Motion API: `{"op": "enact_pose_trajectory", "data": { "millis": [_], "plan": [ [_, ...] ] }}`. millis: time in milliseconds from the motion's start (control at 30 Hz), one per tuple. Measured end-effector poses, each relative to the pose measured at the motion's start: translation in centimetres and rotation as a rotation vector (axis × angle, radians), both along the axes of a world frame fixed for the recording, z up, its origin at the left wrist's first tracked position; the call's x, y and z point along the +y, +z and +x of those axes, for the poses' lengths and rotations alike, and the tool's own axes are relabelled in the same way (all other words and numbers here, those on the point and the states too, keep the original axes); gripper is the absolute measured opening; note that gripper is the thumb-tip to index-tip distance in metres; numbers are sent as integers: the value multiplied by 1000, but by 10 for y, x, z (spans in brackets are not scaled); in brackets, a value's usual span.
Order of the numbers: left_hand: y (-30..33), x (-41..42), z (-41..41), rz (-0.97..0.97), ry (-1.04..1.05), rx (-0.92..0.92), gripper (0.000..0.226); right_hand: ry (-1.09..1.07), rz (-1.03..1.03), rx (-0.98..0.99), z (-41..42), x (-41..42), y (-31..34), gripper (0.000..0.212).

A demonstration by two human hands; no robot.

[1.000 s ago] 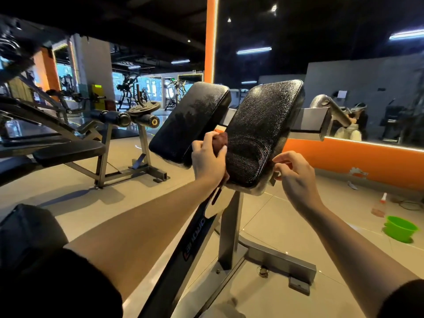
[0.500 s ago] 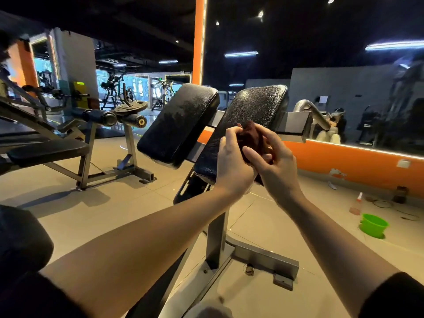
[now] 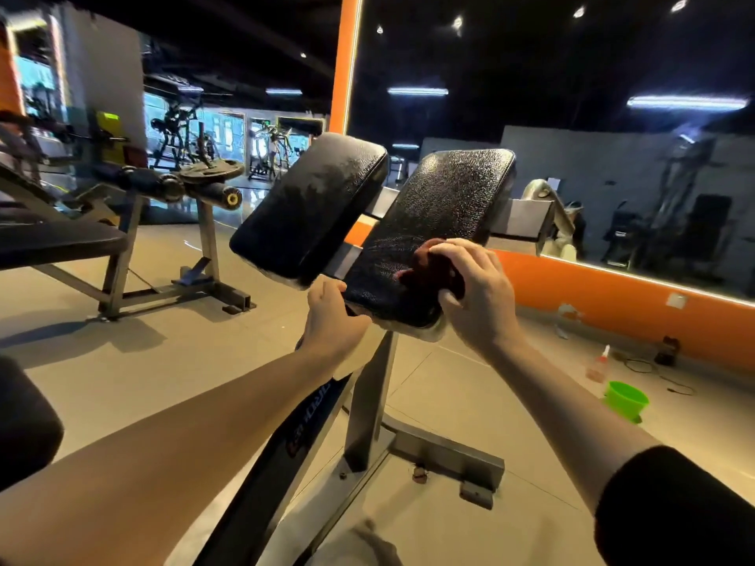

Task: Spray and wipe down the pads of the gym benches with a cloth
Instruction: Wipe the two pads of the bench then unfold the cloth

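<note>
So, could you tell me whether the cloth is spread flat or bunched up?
Bunched up: the cloth sits as a crumpled wad under the right hand on the right pad.

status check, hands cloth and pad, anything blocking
Right hand presses dark red cloth on right pad. Left hand grips that pad's near left edge. Nothing blocking.

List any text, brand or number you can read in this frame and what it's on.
Orange lettering on the bench frame, below the left hand: partly hidden and blurred, not readable.
Yellow-green sign on the far pillar: too small to read.
White paper on the far wall in the mirror: too small to read.
Nothing else bears text.
</note>
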State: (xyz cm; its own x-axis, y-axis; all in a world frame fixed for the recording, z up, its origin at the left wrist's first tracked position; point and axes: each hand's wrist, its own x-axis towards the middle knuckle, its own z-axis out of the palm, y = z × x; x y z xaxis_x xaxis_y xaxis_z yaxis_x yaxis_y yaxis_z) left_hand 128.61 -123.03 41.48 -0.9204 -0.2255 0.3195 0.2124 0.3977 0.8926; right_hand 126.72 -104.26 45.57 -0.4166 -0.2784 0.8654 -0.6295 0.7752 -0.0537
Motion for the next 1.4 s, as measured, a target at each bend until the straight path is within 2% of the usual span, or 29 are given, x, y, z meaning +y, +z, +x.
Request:
{"op": "enact_pose_trajectory", "data": {
  "millis": [100,167,200,267,333,400,467,533,600,667,733,833,933,1000,1067,1133,1200,1333,1400],
  "plan": [
    [-5,-2,-3,75,-44,-45,52,117,138,30,25,-11,-31,43],
    [-5,-4,-5,91,-53,-50,47,230,265,-57,45,-19,-51,39],
    [-5,-5,-5,111,-56,-50,44,274,280,-109,51,-23,-54,40],
    [-4,-6,-3,178,-86,-54,39,308,156,-145,48,-28,-41,42],
    [-3,-7,-1,231,-108,-69,36,236,-23,-72,33,-28,-12,43],
    [-3,-8,1,236,-121,-81,34,57,-66,24,12,-20,15,34],
    [-4,-9,0,239,-127,-76,33,-170,32,133,-1,-12,24,26],
    [-6,-8,-2,210,-127,-71,35,-271,158,177,-5,-11,16,32],
    [-6,-7,-2,190,-127,-70,36,-282,251,133,-5,-15,3,50],
    [-7,-5,-2,179,-124,-63,30,-282,221,87,-3,-19,-1,61],
    [-6,-5,-1,186,-127,-67,26,-254,169,113,0,-23,1,55],
    [-5,-6,0,205,-133,-95,27,-88,232,132,20,-33,-15,37],
    [-3,-7,2,228,-137,-111,45,117,301,7,38,-45,-31,43],
    [-2,-7,0,269,-132,-111,32,114,165,14,30,-43,-18,45],
    [0,-8,0,337,-132,-109,22,-10,60,41,13,-34,4,49],
    [4,-8,1,393,-127,-114,16,-132,140,18,2,-30,14,50],
    [7,-8,3,423,-111,-100,8,-161,310,39,2,-36,4,43],
    [9,-13,-1,430,-34,-80,28,59,573,-12,27,-66,-49,34],
    [9,-18,-3,464,-25,-97,28,139,613,-22,30,-75,-53,34]
  ]
}}
